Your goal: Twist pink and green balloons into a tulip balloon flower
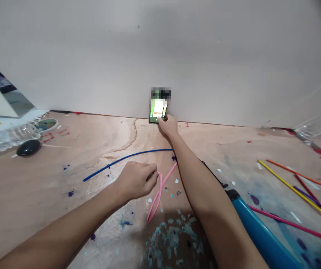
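Pink bent balloon tube [157,194], centre frame, is pinched in the closed left hand [136,180]; right hand [168,125] grips the lit phone [158,110] leaning against the wall above

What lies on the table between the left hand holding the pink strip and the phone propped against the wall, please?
In the head view, a long blue strip crosses the table between the left hand and the phone.

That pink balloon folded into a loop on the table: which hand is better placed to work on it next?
Probably the left hand: its fingers already pinch the long, uninflated pink balloon at its folded loop. The right hand is stretched far forward, touching the phone leaning against the wall.
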A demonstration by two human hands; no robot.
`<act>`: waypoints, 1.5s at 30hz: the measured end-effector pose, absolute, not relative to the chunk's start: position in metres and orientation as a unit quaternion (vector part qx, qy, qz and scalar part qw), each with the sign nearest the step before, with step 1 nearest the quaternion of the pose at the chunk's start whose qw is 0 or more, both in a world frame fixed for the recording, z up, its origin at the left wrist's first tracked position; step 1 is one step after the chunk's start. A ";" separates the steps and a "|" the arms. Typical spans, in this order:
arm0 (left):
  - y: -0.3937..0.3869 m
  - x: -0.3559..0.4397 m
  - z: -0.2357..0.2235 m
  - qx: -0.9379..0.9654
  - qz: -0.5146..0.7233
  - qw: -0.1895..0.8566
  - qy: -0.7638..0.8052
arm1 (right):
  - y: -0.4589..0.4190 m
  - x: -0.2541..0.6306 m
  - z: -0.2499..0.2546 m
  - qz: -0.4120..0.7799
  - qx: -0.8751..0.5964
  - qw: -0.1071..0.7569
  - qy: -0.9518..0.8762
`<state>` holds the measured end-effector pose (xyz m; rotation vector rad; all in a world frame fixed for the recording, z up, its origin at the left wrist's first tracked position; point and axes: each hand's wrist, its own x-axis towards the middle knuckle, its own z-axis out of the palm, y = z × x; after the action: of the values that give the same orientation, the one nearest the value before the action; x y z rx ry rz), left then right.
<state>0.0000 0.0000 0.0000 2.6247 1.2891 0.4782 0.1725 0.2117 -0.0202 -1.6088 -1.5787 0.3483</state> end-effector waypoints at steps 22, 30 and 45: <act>-0.002 0.002 0.005 0.862 0.180 0.122 0.457 | 0.177 0.170 0.075 0.152 -0.519 0.550 -0.637; -0.004 -0.012 0.040 0.637 0.451 0.418 0.465 | 0.060 0.219 0.091 0.132 -0.615 0.113 -0.769; -0.063 -0.055 0.164 0.561 0.684 0.228 0.408 | -0.035 0.315 0.064 0.073 -0.779 -0.009 -0.622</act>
<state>-0.0545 -0.0625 0.1643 1.5443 1.1237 1.8828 0.3147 -0.0354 0.0638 -2.4634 -1.9662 0.2321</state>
